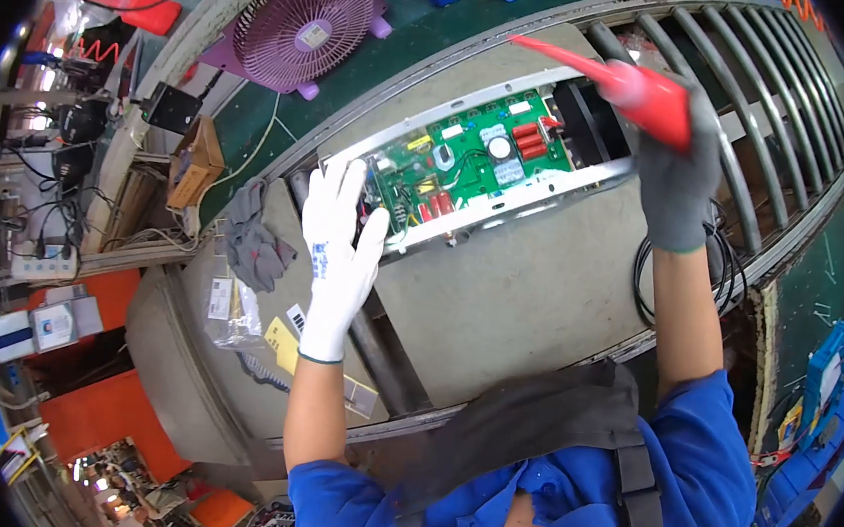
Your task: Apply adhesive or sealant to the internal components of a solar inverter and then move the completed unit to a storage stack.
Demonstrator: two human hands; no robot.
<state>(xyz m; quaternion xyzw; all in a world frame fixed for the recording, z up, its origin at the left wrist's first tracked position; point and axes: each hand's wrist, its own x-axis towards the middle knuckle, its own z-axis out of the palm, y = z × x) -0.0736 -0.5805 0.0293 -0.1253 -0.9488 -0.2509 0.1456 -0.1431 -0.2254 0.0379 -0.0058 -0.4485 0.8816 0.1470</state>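
My left hand [339, 241], in a white glove, rests on the left end of an open metal chassis [523, 204], with its fingers stretched and the thumb apart. Inside the chassis sits a green circuit board [465, 172] with red, white and grey parts and wires; a black block [586, 127] fills its right end. In a dark grey glove, my right hand [678, 181] is closed around a red squeeze bottle [647, 101]. The bottle is tilted above the chassis's right end, its long thin nozzle pointing left. The fingers behind the bottle are partly hidden.
The chassis lies on a grey board [498, 315] over a roller conveyor [756, 122]. A purple fan [307, 28] stands beyond it to the left. A grey rag [258, 239] and a plastic bag [232, 312] lie left of my arm. Black cable [646, 283] coils at the right.
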